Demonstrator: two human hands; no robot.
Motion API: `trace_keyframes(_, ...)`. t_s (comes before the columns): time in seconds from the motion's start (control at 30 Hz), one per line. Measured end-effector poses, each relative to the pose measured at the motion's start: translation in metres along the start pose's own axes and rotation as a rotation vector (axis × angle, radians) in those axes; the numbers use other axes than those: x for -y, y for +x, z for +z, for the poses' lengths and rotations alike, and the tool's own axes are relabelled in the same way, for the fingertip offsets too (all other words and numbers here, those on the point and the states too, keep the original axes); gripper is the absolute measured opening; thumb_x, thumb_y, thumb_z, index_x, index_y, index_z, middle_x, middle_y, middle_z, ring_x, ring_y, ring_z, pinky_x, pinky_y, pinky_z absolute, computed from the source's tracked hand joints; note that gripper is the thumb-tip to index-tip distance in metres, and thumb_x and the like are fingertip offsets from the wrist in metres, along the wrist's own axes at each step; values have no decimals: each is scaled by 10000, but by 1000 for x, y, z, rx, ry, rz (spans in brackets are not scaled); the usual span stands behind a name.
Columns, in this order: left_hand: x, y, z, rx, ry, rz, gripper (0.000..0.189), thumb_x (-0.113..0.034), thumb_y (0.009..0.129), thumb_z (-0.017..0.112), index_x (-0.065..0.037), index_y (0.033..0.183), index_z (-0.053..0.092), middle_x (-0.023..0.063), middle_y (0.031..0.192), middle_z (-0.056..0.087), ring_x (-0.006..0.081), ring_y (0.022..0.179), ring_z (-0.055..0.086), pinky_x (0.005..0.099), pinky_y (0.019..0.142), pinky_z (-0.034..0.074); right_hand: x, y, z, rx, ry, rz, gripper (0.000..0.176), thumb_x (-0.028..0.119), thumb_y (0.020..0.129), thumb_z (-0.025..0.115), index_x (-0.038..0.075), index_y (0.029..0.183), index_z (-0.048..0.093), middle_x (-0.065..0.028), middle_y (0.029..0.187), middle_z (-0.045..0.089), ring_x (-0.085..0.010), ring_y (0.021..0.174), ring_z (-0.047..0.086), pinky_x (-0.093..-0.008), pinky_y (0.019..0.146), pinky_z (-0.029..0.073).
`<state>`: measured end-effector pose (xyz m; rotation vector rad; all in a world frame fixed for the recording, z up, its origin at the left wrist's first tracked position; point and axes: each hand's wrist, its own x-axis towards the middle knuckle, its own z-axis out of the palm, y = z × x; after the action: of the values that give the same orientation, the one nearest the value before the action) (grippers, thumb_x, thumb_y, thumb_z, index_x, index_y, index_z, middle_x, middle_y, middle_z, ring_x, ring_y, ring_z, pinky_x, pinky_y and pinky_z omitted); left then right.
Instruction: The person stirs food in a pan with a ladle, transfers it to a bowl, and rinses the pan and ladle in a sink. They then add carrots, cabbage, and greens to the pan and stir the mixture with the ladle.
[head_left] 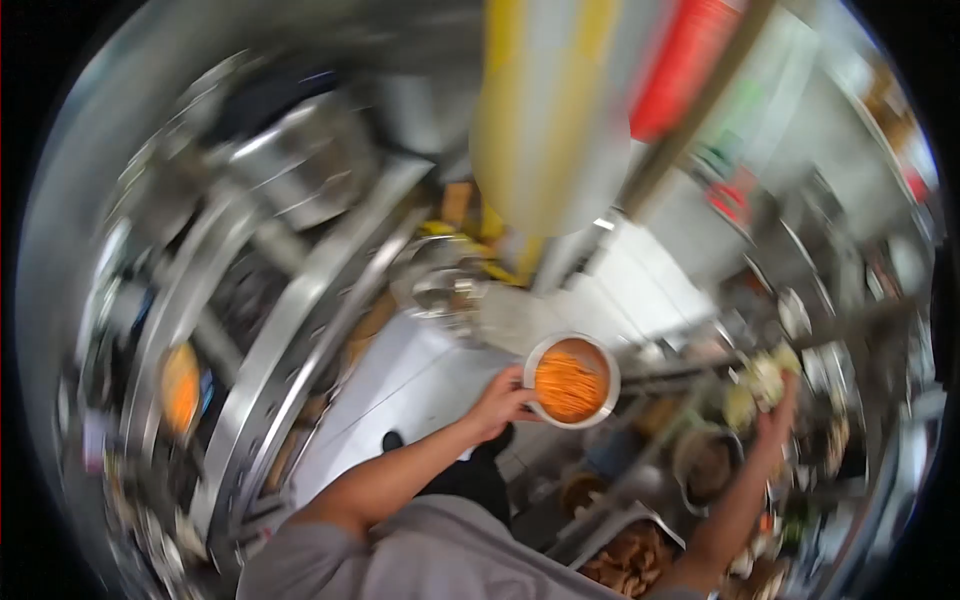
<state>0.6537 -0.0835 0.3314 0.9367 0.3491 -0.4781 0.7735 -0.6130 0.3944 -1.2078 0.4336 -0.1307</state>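
Note:
My left hand (503,403) grips the rim of a round white bowl (615,392) at the centre, fingers closed on its left side. Orange shredded carrot (570,386) lies inside the bowl, which is tipped so that its contents face me. Far out to the right, my right hand (780,408) is closed on pale yellow-green vegetable pieces (758,388), possibly cabbage. Its fingers are blurred and partly hidden by the pieces. Below that hand, a round container (690,487) stands with something brownish in it.
A metal tray (655,522) of brown pieces sits near my body at lower right. Along the left runs a steel cooking counter (262,370) with a large pot (305,165). A clear or metallic container (440,285) stands ahead, by the white floor. Much is motion-blurred.

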Motion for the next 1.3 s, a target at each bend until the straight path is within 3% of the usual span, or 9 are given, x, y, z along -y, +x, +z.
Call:
trace_keyframes(0.03,5,-10,-15,-30,-22,34,318,-67,903,624,-78,1199,508,110,1120,604,227,968,662,402,779,600,1,-21,44,-14,-65,4,390,374,943,623,113,1230,584,-47,1094,670,-183,912,666,-316,682,552)
trace_keyframes(0.3,30,-160,-168,-273,-126,262,167,-34,907,611,-47,1020,488,84,1014,537,206,962,636,370,705,632,-120,-205,364,678,-147,228,639,308,860,699,3,1367,455,-156,1231,599,-310,1053,631,-442,897,546)
trace_keyframes(0.53,93,-383,-320,-651,21,443,180,-24,893,624,-44,997,480,67,935,563,169,916,652,341,713,623,-310,-476,668,1265,-217,644,390,56,892,570,-18,1272,521,-151,1104,648,-270,983,672,-383,824,576)
trace_keyframes(0.73,116,-551,-335,-978,-334,599,136,9,924,593,-65,932,479,51,894,564,162,829,644,332,699,629,-476,-680,854,1733,-552,266,402,166,873,704,-8,1201,549,-119,1031,659,-205,809,678,-364,591,572)
trace_keyframes(0.87,116,-615,-317,-1118,-433,739,152,42,916,592,-50,939,473,74,935,600,181,854,666,353,692,643,-584,-732,930,1586,-1061,-504,611,336,789,796,1,1250,578,-229,1139,655,-327,1054,657,-414,863,559)
trace_keyframes(0.97,126,-632,-304,-1243,-522,872,177,79,885,579,-52,943,475,108,985,641,219,869,692,355,655,649,-557,-768,941,1651,-1269,-759,551,309,804,766,4,1232,602,-255,1247,602,-355,1175,592,-406,964,510)
trace_keyframes(1.1,128,-648,-298,-1367,-598,912,158,83,881,583,-26,920,476,95,922,603,209,810,688,356,680,649,-575,-775,962,1372,-1328,-1019,303,152,824,665,11,1092,674,-229,1021,695,-348,1010,674,-405,913,536)
trace_keyframes(1.2,127,-659,-307,-1344,-588,907,154,70,882,591,-26,922,478,97,922,601,211,799,687,367,690,651,-565,-771,976,1565,-1545,-743,207,104,816,644,39,1002,707,-203,944,704,-328,975,684,-402,889,537)
trace_keyframes(1.3,115,-662,-326,-1332,-499,876,165,68,870,584,-40,932,477,118,949,631,218,802,693,355,660,646,-545,-746,955,1463,-1238,-959,199,82,797,658,68,984,726,-180,897,712,-306,932,697,-400,851,543)
